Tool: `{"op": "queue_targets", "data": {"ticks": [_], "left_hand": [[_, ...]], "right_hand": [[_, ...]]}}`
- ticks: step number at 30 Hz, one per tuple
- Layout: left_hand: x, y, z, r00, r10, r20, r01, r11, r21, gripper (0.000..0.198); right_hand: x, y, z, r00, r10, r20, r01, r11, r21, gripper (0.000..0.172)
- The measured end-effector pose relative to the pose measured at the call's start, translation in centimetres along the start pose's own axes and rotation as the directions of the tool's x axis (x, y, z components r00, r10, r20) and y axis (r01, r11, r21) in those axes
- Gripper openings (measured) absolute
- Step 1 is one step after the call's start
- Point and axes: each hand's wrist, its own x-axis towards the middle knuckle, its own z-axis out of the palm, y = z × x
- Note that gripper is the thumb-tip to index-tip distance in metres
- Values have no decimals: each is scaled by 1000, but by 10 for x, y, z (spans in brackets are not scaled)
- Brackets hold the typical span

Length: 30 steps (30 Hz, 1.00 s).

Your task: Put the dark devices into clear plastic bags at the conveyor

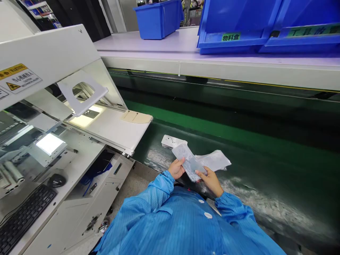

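Between my two hands is a clear plastic sleeve [189,162], tilted over the green belt. My left hand [177,168] pinches its left edge, thumb on top. At the lower right end, my right hand [211,180] is closed on the same sleeve. Just behind it lies a small stack of pale, phone-sized plates [174,141] with small holes at one end. To the right, a pile of similar clear sleeves [215,160] rests on the belt, partly covered by the held one. Whether anything is inside the held sleeve I cannot tell.
A green conveyor belt [265,148] runs across in front. At left stands a white machine [119,131] with a lit area and a short white outfeed. Blue bins [156,21] sit on the shelf [186,44] above. A keyboard [25,216] and mouse [56,180] lie lower left.
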Motion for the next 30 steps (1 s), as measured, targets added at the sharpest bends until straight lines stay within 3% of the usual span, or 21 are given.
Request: {"op": "queue_targets", "data": {"ticks": [5, 7, 10, 12, 14, 17, 20, 23, 25, 28, 30], "left_hand": [[-8, 14, -16, 998, -39, -39, 36, 997, -62, 27], [-13, 23, -30, 999, -47, 19, 47, 999, -3, 32], [-16, 31, -46, 980, -153, 128, 125, 971, 202, 50], [-12, 29, -50, 977, -177, 120, 104, 884, 456, 59], [-5, 24, -52, 993, -78, 83, 4, 753, 658, 60], [4, 16, -50, 991, 99, 94, -136, 704, 697, 63], [11, 13, -46, 972, 154, 177, -235, 642, 730, 63], [16, 8, -43, 968, 127, 216, -251, 475, 843, 29], [20, 3, -43, 975, 109, 191, -220, 447, 867, 11], [24, -2, -49, 983, 114, 145, -182, 456, 871, 7], [25, -3, -52, 985, 112, 131, -169, 461, 871, 10]], "right_hand": [[3, -17, -10, 973, -132, -191, 148, 987, 70, 67], [5, -24, -19, 955, -200, -220, 207, 978, 13, 65], [5, -33, -27, 913, -347, -215, 301, 928, -220, 60], [6, -37, -27, 870, -472, -145, 403, 848, -345, 58], [8, -40, -23, 799, -599, -51, 521, 732, -439, 52], [12, -40, -17, 677, -729, 100, 644, 522, -559, 42], [17, -36, -8, 605, -751, 264, 687, 324, -650, 36], [21, -28, 0, 606, -681, 412, 692, 196, -695, 33], [23, -22, 1, 622, -659, 423, 668, 164, -726, 32], [26, -17, -5, 646, -687, 332, 607, 199, -769, 36], [27, -16, -10, 638, -698, 325, 646, 255, -720, 37]]}}
